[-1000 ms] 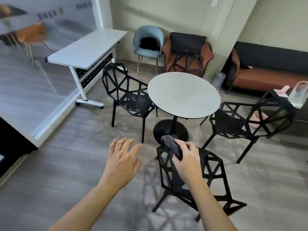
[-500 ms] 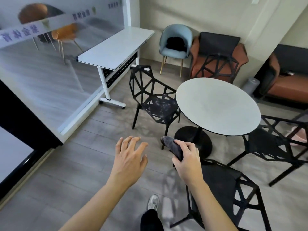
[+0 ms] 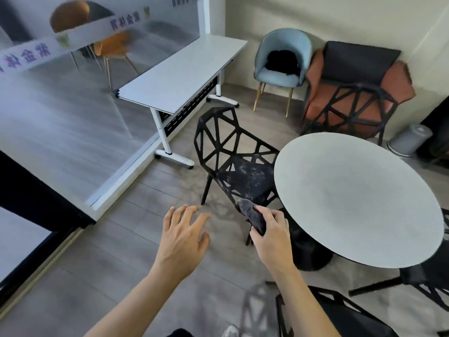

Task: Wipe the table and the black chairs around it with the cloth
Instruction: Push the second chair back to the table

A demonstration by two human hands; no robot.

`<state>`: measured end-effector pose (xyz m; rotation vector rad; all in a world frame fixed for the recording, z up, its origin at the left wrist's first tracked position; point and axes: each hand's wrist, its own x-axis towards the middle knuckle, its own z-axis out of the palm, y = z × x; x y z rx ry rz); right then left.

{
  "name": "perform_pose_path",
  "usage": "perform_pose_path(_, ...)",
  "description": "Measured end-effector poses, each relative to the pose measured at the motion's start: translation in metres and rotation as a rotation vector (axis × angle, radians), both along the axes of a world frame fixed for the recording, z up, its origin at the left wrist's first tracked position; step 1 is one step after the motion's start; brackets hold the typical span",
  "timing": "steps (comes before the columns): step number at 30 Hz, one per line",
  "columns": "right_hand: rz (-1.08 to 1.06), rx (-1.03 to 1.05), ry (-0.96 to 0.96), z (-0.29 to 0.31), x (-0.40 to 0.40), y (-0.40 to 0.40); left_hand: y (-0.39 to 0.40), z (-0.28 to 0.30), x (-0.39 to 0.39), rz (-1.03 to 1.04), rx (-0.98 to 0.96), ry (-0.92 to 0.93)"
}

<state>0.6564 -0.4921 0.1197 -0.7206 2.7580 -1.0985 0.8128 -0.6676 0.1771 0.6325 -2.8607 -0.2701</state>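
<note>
In right hand (image 3: 272, 235): crumpled cloth (image 3: 251, 212).

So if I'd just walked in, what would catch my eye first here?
Probably the round white table at the right, ringed by black chairs, with the nearest full one at centre showing a dusty, speckled seat. Then the two hands in front: the right hand grips a dark cloth just short of that chair, and the left hand hangs open beside it over the floor.
</note>
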Motion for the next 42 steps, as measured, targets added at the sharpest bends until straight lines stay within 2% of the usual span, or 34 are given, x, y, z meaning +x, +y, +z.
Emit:
perform_pose_path(9, 0.057, 0.066, -0.027, -0.011, -0.112, -0.063, -0.068, -0.028, -0.102, 0.063, 0.087, -0.014)
perform_pose_path(14, 0.021, 0.1, -0.062, -0.021, -0.174, -0.105, -0.122, -0.047, -0.168, 0.054, 0.17, -0.062)
perform_pose_path(19, -0.002, 0.144, -0.08, -0.029, -0.238, -0.157, -0.19, -0.058, -0.246, 0.028, 0.154, -0.088)
perform_pose_path(25, 0.011, 0.161, -0.096, -0.053, -0.321, -0.213, -0.243, -0.092, -0.325, 0.069, 0.24, -0.2)
perform_pose_path(28, 0.018, 0.193, -0.109, -0.08, -0.372, -0.24, -0.253, -0.121, -0.353, 0.102, 0.287, -0.276)
perform_pose_path(32, 0.061, 0.276, -0.143, -0.134, -0.451, -0.276, -0.262, -0.166, -0.388, 0.259, 0.387, -0.319)
perform_pose_path(39, 0.114, 0.472, -0.146, -0.245, -0.567, -0.321, -0.276, -0.253, -0.418, 0.588, 0.607, -0.2)
perform_pose_path(42, 0.129, 0.549, -0.138, -0.28, -0.608, -0.331, -0.274, -0.281, -0.421, 0.614, 0.668, -0.149)
